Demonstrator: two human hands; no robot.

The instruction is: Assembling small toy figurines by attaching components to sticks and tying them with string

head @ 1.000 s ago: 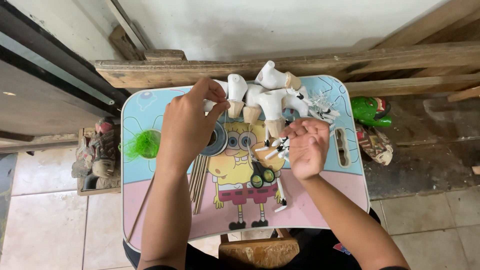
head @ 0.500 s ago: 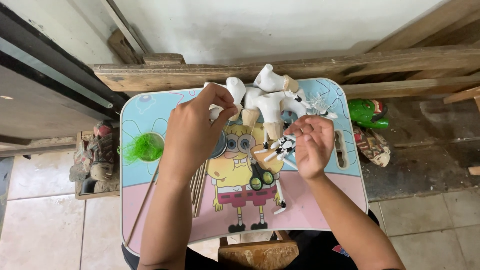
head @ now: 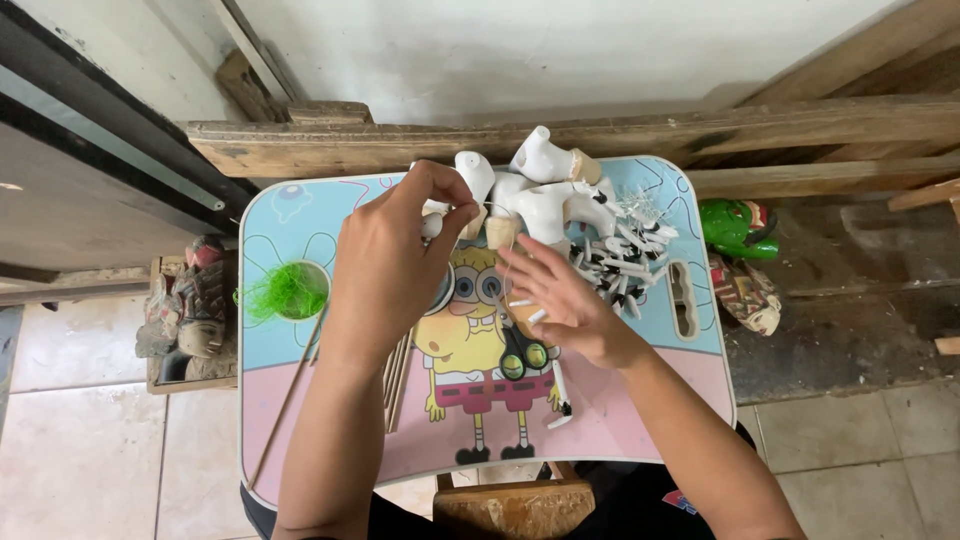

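A small lap table (head: 300, 215) with a blue and pink cartoon print stands in front of me. Several white figurine bodies with tan cork-like ends (head: 545, 190) lie at its far edge. My left hand (head: 395, 265) reaches up to them, with thumb and fingers pinched on a small white piece (head: 432, 222). My right hand (head: 570, 305) hovers over the table's middle with its fingers spread and holds nothing. A pile of small white and black parts (head: 625, 255) lies just right of it. Scissors with black handles (head: 525, 358) lie below my right hand.
A tuft of green fibre (head: 285, 290) sits in the table's round recess, and thin wooden sticks (head: 290, 395) lie along the left side. Carved painted heads (head: 190, 310) fill a box on the floor at left. A green figure (head: 735, 228) lies at right; wooden beams (head: 700, 125) run behind.
My left hand has moved up toward the white figurines and pinched its fingers together. My right hand has uncurled, spread its fingers and shifted left and a little down.
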